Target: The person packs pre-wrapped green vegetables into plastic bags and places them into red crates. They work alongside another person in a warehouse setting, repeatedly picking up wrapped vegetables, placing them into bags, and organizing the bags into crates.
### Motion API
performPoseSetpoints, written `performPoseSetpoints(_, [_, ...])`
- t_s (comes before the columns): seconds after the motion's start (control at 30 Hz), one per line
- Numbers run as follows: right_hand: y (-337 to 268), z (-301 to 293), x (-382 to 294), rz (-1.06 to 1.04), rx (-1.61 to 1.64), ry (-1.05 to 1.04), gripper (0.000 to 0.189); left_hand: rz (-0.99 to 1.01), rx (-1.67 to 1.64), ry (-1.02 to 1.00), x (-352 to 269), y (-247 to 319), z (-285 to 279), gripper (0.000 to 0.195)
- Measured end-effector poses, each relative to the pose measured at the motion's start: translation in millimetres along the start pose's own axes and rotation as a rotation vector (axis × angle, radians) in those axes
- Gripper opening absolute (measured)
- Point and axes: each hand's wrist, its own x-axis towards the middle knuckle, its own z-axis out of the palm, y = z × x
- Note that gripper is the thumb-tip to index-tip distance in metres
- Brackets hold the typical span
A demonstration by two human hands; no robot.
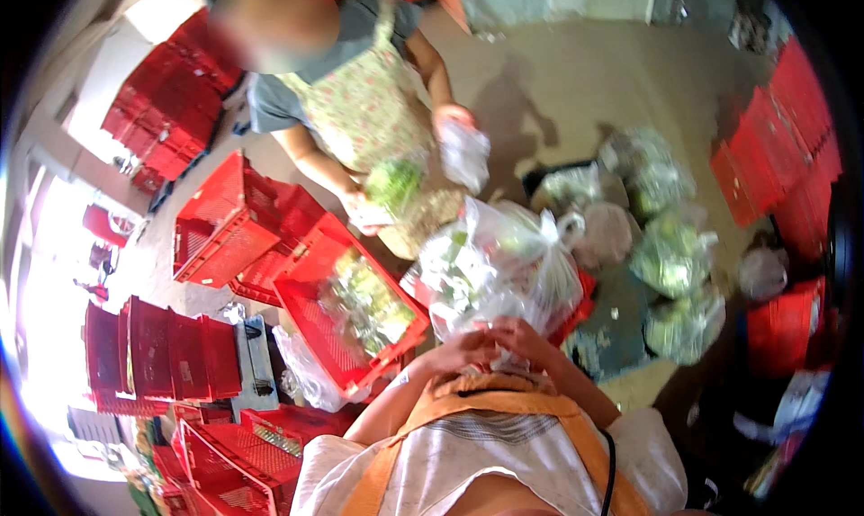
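Observation:
My left hand (pixel 464 351) and my right hand (pixel 522 341) are close together in front of my orange apron (pixel 496 396), fingers bent inward. Some thin clear plastic shows around and below the fingers; whether they grip it is hard to make out. Just beyond my fingers, large clear plastic bags (pixel 496 253) of leafy vegetables are heaped over a red crate (pixel 579 307), which is mostly hidden. Left of my hands, a tilted red plastic crate (pixel 304 317) contains bagged pale-green vegetables (pixel 371 303).
Opposite me a person in a floral apron (pixel 368 104) holds a bagged green vegetable (pixel 393 184) and a plastic bag (pixel 464 155). More bagged vegetables (pixel 671 253) lie on the right. Red crates (pixel 179 351) are stacked at left, with others (pixel 769 155) at right.

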Motion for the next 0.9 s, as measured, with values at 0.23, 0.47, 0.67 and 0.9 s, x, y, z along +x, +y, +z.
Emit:
performPoseSetpoints(0.23, [3,-3,-13,0.047,-0.507,0.182,0.023,0.363,-0.080,0.521,-2,-30,-43,0.035])
performPoseSetpoints(0.47, [34,-25,-35,-0.176,-0.434,0.308,0.013,0.027,0.607,0.786,-8,-54,-45,0.025])
performPoseSetpoints(0.67, [56,-6,-41,0.127,0.069,0.249,0.016,0.197,0.165,0.655,6,-70,-36,0.021])
performPoseSetpoints(0.9, [2,-1,-24,-0.003,0.755,-0.025,0.047,0.403,-0.673,0.111,1,-4,16,0.042])
